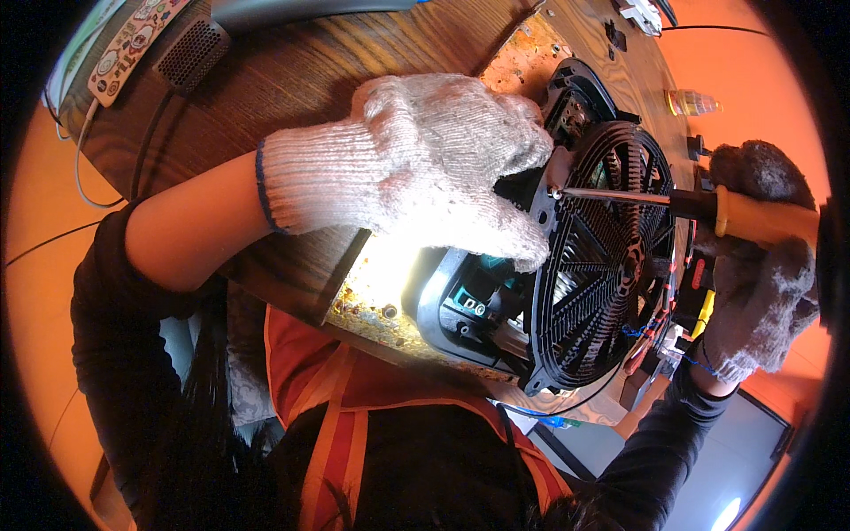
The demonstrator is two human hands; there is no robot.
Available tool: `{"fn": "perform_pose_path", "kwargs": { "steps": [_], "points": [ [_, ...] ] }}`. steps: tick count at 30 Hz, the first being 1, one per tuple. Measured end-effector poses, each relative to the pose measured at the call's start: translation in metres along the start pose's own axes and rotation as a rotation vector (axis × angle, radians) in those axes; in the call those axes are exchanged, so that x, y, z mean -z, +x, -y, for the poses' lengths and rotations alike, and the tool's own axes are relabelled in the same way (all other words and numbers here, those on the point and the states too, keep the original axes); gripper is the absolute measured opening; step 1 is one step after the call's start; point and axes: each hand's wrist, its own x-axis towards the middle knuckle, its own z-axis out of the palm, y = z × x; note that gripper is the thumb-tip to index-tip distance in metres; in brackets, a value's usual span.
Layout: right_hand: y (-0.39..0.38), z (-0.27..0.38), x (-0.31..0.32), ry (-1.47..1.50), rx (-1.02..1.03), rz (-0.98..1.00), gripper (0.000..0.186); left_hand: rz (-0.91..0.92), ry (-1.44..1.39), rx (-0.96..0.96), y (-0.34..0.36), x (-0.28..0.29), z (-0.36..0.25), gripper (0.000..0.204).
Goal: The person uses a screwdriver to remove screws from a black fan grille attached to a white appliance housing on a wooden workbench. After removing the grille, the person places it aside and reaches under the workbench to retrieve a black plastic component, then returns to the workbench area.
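Note:
A black appliance housing (440, 311) stands tilted on the table, with a round black fan grille (630, 252) facing right. My left hand (443, 164), in a white knit glove, grips the housing beside the grille, thumb and fingers either side of a small tab. In my right hand (761, 292), gloved in grey-white, is a screwdriver (766, 221) with an orange-yellow handle. Its metal shaft points left across the grille, and the tip meets the tab at a small screw or hole. Inside the open housing, teal and metal parts show below my left hand.
The wooden table (292, 71) carries a worn, stained board (381, 310) under the housing. A sticker-covered power strip (133, 49) and a dark perforated block (193, 53) lie at the far left. A small clear yellow bottle (693, 103) and loose tools are at the right.

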Motion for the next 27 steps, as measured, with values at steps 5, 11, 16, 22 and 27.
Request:
{"fn": "perform_pose_path", "kwargs": {
  "steps": [5,11,16,22,27],
  "points": [
    [0.0,0.0,-0.002,0.015,-0.001,-0.002,0.033,0.006,-0.046,-0.023,0.001,0.0,0.002,0.065],
    [-0.001,-0.001,-0.004,0.03,0.0,-0.01,0.032,-0.003,-0.085,-0.049,0.0,-0.001,0.005,0.063],
    [-0.002,0.002,-0.005,0.045,0.002,-0.016,0.031,-0.093,-0.044,-0.053,-0.004,-0.002,0.004,0.062],
    [-0.003,0.006,-0.014,0.076,0.01,-0.01,0.03,0.03,-0.072,-0.038,0.001,0.007,0.003,0.065],
    [-0.005,0.008,-0.021,0.101,0.021,-0.013,0.03,-0.033,-0.052,-0.042,-0.003,0.006,0.003,0.062]
  ]
}}
